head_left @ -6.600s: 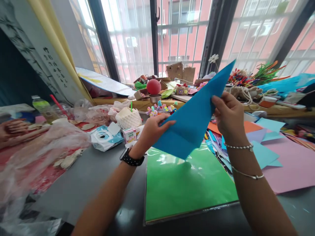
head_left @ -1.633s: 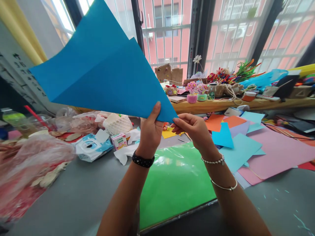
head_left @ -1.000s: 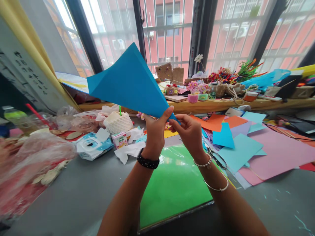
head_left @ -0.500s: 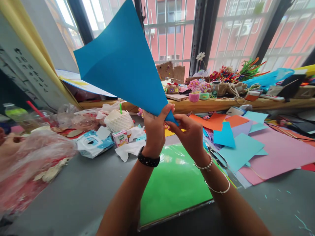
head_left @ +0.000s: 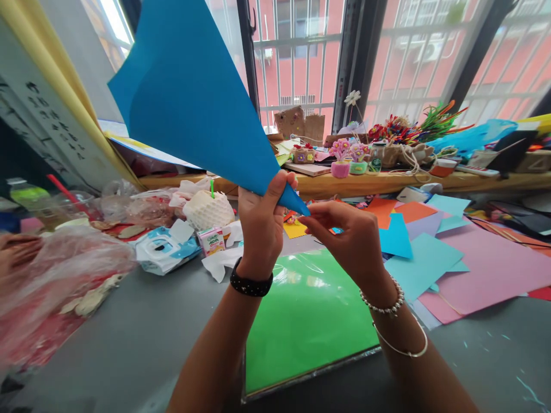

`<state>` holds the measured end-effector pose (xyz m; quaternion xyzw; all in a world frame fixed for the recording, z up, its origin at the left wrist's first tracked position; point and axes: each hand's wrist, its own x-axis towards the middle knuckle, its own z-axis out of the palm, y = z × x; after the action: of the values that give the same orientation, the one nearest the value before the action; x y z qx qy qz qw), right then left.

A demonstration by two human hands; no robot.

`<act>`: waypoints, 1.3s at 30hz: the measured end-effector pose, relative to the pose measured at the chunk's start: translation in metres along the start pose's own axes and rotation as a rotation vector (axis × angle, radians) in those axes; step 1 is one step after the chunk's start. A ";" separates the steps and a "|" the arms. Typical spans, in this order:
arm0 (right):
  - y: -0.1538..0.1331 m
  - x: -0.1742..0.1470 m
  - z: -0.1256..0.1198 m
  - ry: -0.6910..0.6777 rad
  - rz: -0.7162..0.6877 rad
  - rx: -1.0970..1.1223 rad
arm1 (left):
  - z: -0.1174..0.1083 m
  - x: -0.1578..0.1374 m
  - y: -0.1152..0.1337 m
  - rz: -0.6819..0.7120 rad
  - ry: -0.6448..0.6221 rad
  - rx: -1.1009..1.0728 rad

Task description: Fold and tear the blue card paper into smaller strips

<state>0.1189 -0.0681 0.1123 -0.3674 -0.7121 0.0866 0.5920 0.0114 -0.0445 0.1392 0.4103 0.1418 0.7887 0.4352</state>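
Observation:
A large sheet of blue paper (head_left: 193, 97), rolled into a cone, is held up in front of me with its wide end to the upper left. Around its narrow part my left hand (head_left: 263, 223) is closed, thumb on the near side. At the pointed tip my right hand (head_left: 348, 235) pinches the paper between thumb and fingers. Beneath both hands a pack of green paper (head_left: 314, 327) in shiny clear film lies on the grey table (head_left: 181, 327). The inside of the cone is hidden.
Pink paper (head_left: 495, 269), light blue paper (head_left: 426, 261) and orange paper (head_left: 381, 211) lie at the right. A wipes pack (head_left: 166, 252), a small carton (head_left: 212, 241) and a peeled coconut (head_left: 209, 209) sit at the left. Another person's hand (head_left: 17, 252) is by a plastic bag (head_left: 81, 258).
The blue paper cone has shifted left and its tip looks narrower and more pointed. My left hand moved slightly left; my right hand moved right and now pinches the very tip.

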 end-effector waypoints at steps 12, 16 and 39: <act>-0.002 -0.003 0.000 0.053 -0.039 -0.078 | 0.001 -0.001 0.004 -0.037 -0.003 -0.018; -0.002 -0.003 0.000 0.060 -0.075 -0.089 | 0.000 -0.001 0.003 -0.026 -0.002 -0.010; -0.004 -0.002 0.001 0.046 -0.175 -0.173 | -0.002 0.001 0.004 -0.031 0.045 -0.002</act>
<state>0.1163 -0.0725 0.1127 -0.3553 -0.7326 -0.0355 0.5795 0.0079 -0.0459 0.1407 0.3896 0.1571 0.7910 0.4447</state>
